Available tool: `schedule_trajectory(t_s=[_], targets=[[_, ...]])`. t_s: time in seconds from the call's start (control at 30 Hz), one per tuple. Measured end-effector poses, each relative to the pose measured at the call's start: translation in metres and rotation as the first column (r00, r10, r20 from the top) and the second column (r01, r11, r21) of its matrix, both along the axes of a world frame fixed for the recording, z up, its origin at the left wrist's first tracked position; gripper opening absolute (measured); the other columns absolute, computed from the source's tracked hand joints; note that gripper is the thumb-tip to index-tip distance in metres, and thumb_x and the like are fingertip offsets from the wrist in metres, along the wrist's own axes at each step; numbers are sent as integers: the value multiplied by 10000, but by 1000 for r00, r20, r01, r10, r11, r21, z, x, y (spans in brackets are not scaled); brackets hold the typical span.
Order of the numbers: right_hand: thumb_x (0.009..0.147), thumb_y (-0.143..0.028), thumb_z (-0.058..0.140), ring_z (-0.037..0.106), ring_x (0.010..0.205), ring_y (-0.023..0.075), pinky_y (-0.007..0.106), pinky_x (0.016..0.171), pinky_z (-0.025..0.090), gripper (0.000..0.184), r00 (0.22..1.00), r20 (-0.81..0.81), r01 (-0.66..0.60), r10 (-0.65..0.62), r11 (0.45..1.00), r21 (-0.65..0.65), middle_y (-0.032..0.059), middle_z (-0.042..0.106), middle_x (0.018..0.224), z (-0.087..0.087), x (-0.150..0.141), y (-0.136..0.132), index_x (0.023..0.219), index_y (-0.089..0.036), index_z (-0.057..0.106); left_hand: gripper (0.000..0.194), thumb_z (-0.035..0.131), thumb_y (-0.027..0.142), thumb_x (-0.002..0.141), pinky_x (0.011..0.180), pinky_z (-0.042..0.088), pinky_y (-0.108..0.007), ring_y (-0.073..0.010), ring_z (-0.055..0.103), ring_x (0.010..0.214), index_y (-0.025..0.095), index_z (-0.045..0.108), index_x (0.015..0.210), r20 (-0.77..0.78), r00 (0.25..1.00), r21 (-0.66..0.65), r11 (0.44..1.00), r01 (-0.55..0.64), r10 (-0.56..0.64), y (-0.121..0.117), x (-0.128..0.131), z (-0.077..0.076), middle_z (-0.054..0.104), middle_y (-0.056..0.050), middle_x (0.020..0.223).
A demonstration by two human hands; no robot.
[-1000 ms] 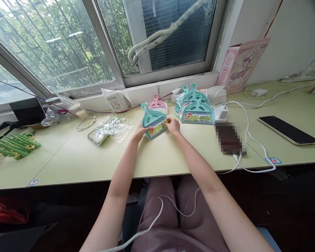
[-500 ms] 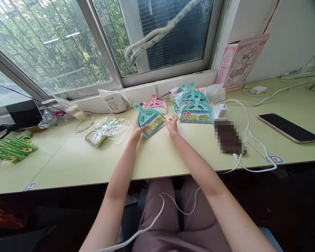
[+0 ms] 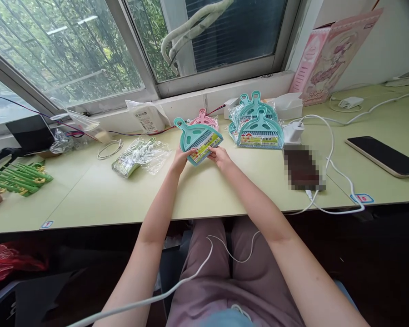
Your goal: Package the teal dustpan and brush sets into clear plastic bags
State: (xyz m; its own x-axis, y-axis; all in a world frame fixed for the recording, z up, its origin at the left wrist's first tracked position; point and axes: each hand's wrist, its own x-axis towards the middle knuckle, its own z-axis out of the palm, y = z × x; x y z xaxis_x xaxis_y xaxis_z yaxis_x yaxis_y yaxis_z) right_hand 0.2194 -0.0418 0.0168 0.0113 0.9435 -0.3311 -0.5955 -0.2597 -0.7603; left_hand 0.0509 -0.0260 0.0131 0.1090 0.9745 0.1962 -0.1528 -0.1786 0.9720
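We had the teal dustpan-and-brush set [image 3: 200, 140] tilted in front of the pink dustpan [image 3: 202, 118], left hand [image 3: 180, 160] clamped on its left edge, right hand [image 3: 221, 157] pinching its lower right. We judged it light, stiff, perhaps slippery; its side rims seemed the surest hold.

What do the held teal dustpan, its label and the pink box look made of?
Held teal dustpan: probably moulded plastic, satin; smooth, uniform colour, rounded edges.
Label: printed, paper or film; too small to tell.
Pink box: likely printed cardboard, low sheen; flat panels, straight folds.
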Motion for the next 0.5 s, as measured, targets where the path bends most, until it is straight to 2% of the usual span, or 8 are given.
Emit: schedule_trajectory(t_s=[0.23, 0.4, 0.5], targets=[[883, -65, 560, 685, 702, 111, 286, 807, 617, 108, 1000, 9, -25, 25, 999, 36, 3, 708, 771, 0, 1, -1, 869, -165, 599, 917, 877, 305, 553, 1001, 507, -503, -347, 646, 1140, 218, 473, 1371, 5, 1000, 16, 1000, -24, 24, -1, -1, 1, 696, -103, 1169], [872, -79, 555, 680, 708, 122, 300, 828, 609, 95, 998, 8, -64, 64, 997, 33, 8, 702, 771, -1, 5, 3, 883, -159, 604, 864, 868, 292, 575, 1008, 494, -514, -337, 647, 1128, 214, 491, 1348, 1, 1000, 54, 998, -30, 30, 0, 0, 1, 708, -86, 1118], [889, -146, 577, 672, 695, 131, 319, 817, 610, 36, 998, 7, -55, 55, 997, 46, 13, 696, 774, -1, 5, 5, 890, -165, 606, 818, 868, 291, 569, 1026, 479, -507, -335, 635, 1150, 194, 522, 1304, 11, 1000, 81, 996, -28, 27, 3, 1, 1, 704, -92, 1114]])
